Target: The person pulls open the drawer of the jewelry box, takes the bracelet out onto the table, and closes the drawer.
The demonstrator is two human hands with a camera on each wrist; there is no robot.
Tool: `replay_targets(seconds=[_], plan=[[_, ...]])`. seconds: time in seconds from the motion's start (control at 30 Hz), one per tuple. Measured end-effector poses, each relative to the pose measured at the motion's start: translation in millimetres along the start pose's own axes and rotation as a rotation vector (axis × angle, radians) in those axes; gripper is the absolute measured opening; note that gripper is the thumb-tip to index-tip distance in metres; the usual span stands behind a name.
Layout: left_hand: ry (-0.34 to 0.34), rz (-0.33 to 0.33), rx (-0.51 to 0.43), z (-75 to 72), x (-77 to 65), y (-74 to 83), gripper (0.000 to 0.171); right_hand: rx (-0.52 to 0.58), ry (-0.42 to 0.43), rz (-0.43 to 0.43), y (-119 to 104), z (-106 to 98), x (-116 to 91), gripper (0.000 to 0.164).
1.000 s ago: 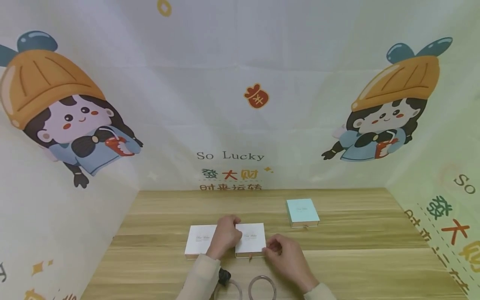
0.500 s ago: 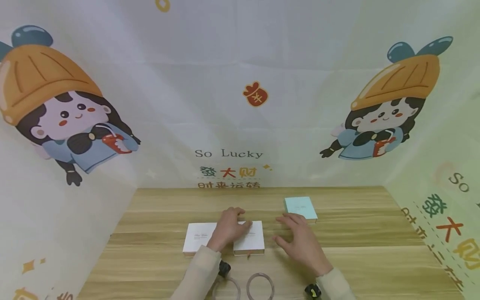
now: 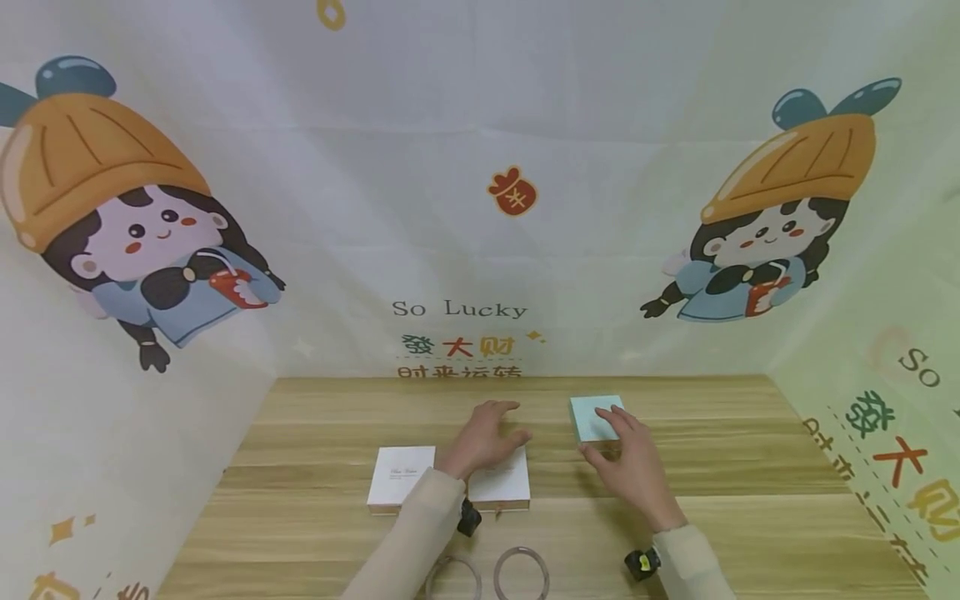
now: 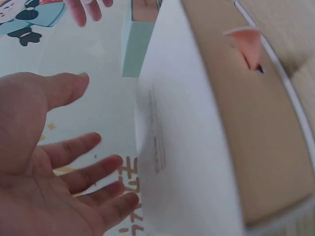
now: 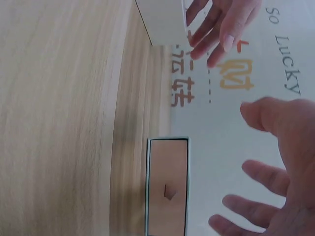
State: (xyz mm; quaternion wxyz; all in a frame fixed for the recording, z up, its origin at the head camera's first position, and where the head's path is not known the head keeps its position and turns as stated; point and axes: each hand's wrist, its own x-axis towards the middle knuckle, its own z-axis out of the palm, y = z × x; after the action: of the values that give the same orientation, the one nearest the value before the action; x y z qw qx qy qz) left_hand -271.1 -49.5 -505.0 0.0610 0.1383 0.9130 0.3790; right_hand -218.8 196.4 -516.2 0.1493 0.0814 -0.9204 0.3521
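Observation:
Two flat white drawer boxes lie side by side on the table: the left box (image 3: 397, 477) and the right box (image 3: 510, 482). My left hand (image 3: 486, 440) hovers over the far part of the right box and hides some of it. In the left wrist view its fingers are spread and apart from the white box (image 4: 182, 128), whose front shows a pinkish pull tab (image 4: 248, 46). Farther back, my right hand (image 3: 633, 467) reaches over a mint-green drawer box (image 3: 587, 421), covering its right side. The right wrist view shows the fingers spread beside this box (image 5: 168, 206), holding nothing.
Two translucent bangles lie near the front edge, the right bangle (image 3: 522, 550) whole and the left bangle (image 3: 478, 577) partly behind the left sleeve (image 3: 408, 537). Printed cloth walls (image 3: 480, 275) enclose the wooden table (image 3: 750, 467) at the back and sides.
My right hand has left the right white box's corner and moved right and back to the mint-green box. My left hand has loosened and shifted right and back above the white box.

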Motion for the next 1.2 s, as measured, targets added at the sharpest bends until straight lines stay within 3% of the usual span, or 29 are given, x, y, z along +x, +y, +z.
replay_targets(seconds=[0.2, 0.33, 0.5, 0.6, 0.93, 1.2], plan=[[-0.094, 0.029, -0.049, 9.0, 17.7, 9.1, 0.062, 0.040, 0.015, 0.120, 12, -3, 5, 0.062], [-0.147, 0.049, -0.107, 15.5, 33.8, 14.5, 0.063, 0.088, -0.021, 0.253, 19, -8, 6, 0.071], [-0.210, 0.012, -0.206, 25.5, 53.4, 16.5, 0.064, 0.151, -0.063, 0.379, 24, -11, 6, 0.078], [-0.226, -0.009, -0.194, 30.8, 63.0, 16.8, 0.064, 0.164, -0.069, 0.430, 26, -11, 6, 0.077], [-0.233, -0.007, -0.204, 47.6, 82.5, 24.1, 0.061, 0.172, 0.005, 0.503, 35, -5, 6, 0.062], [-0.203, 0.007, -0.202, 57.2, 85.2, 31.6, 0.053, 0.112, 0.089, 0.517, 37, 4, 9, 0.048]])
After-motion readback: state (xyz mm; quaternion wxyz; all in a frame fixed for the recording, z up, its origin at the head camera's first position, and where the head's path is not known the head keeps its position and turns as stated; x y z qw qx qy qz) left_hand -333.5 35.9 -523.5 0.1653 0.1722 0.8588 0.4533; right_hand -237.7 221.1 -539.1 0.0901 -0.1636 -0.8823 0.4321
